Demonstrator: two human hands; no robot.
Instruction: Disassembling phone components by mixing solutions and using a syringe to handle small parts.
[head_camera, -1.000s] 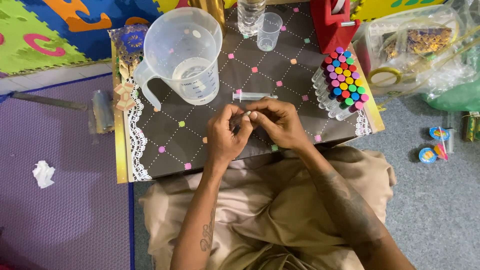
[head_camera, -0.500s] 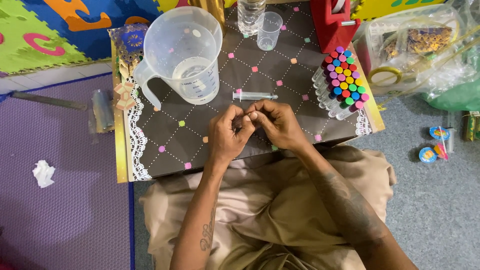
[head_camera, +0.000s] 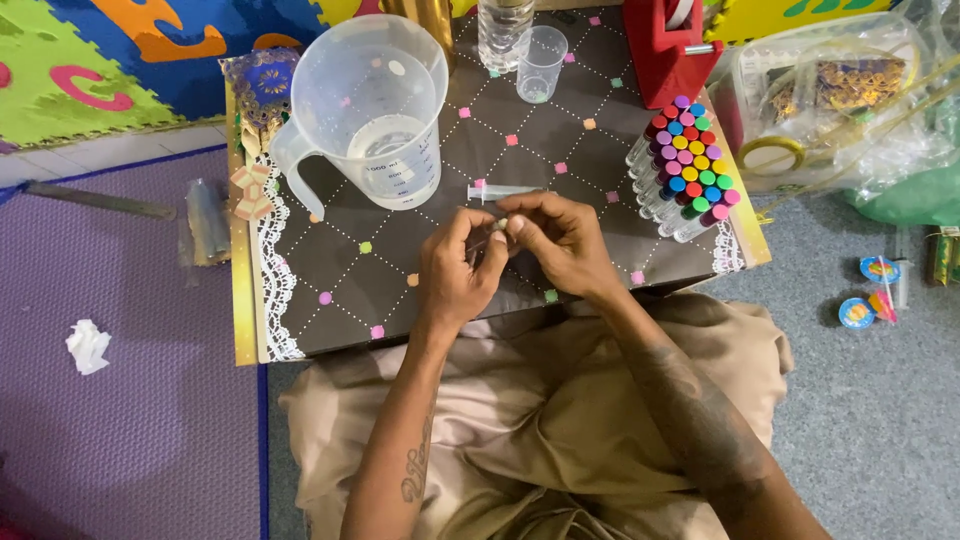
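My left hand (head_camera: 458, 265) and my right hand (head_camera: 555, 238) meet over the middle of a low brown dotted table (head_camera: 340, 280). Between their fingertips they pinch a small pale object (head_camera: 501, 224); the fingers hide most of it, and I cannot tell what it is. Just beyond the hands a small clear syringe (head_camera: 497, 191) lies flat on the table. A large clear measuring jug (head_camera: 372, 105) with a little liquid stands at the left. A cluster of clear tubes with coloured caps (head_camera: 684, 166) lies at the right.
A small clear cup (head_camera: 541, 62) and a clear bottle (head_camera: 503, 28) stand at the table's far edge beside a red tape dispenser (head_camera: 672, 45). Plastic bags (head_camera: 840, 100) lie on the grey floor at right, a crumpled tissue (head_camera: 87, 345) on the purple mat at left.
Both hands stay together over the table, fingers working slightly on the small object. The syringe, jug and tubes have not moved.
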